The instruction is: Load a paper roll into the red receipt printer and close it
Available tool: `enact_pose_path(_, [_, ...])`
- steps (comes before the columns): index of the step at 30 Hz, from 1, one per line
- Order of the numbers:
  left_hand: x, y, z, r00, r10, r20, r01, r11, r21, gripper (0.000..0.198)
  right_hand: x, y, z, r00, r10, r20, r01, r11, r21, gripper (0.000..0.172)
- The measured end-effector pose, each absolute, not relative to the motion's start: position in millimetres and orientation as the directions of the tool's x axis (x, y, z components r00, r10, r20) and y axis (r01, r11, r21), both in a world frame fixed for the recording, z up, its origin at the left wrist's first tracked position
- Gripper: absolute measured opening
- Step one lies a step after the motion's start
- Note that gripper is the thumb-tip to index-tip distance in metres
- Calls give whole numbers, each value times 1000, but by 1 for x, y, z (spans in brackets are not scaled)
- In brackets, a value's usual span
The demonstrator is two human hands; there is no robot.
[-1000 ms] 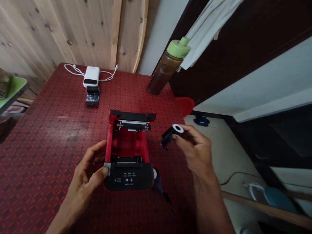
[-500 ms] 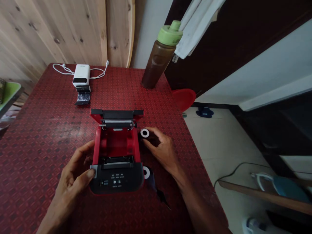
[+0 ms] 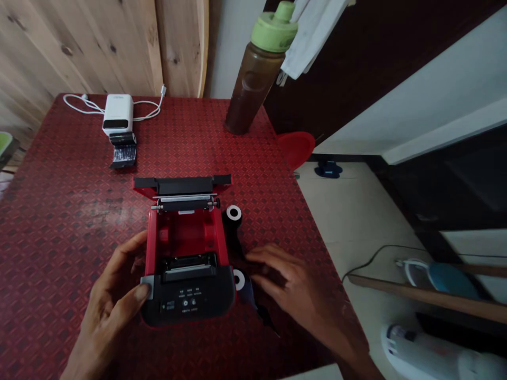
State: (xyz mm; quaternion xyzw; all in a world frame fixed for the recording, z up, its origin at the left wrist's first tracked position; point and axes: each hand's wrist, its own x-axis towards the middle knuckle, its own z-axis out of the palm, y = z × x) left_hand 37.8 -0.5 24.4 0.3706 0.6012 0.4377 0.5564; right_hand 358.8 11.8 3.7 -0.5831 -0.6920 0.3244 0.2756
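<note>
A red and black label printer [image 3: 188,295] lies on the table with its lid raised and its red inner bay exposed. My left hand [image 3: 113,301] grips its left side, thumb on the front top corner, the other fingers partly hidden along the side wall. Right of the printer stands a black ribbon roll [image 3: 234,213] with a white ring-shaped end and a dark strip trailing from it. Nearer me is a second black roll [image 3: 240,280] with a loose tail. My right hand [image 3: 293,287] hovers or rests beside this second roll, thumb and fingers apart, holding nothing visible.
On the red patterned table [image 3: 79,248], a white power bank [image 3: 119,112] with a white cable sits at the back left, a dark roll [image 3: 123,148] of film before it. A tall brown bottle [image 3: 255,79] with a green lid stands at the back. A red stool [image 3: 299,150] is beyond the right edge.
My right hand has let go of the farther ribbon roll and moved toward me, near the second roll. My left hand stays on the printer. The view has shifted slightly.
</note>
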Motion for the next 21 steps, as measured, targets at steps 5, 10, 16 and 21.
enact_pose_path(5, [35, -1, 23, -77, 938, -338, -44, 336, 941, 68, 345, -10, -3, 31, 999, -37, 675, -48, -736, 31])
enact_pose_path(10, [31, -2, 18, -40, 950, -310, -40, 309, 950, 64, 337, -26, -7, -20, 996, 88, 691, 77, -719, 17])
enact_pose_path(16, [28, -2, 16, -37, 954, -297, -22, 296, 955, 63, 318, -28, -17, -120, 976, 182, 672, 215, -709, 43])
enact_pose_path(21, [34, -5, 17, -55, 952, -302, -40, 300, 953, 59, 311, -26, -15, -75, 971, 225, 665, 217, -714, 36])
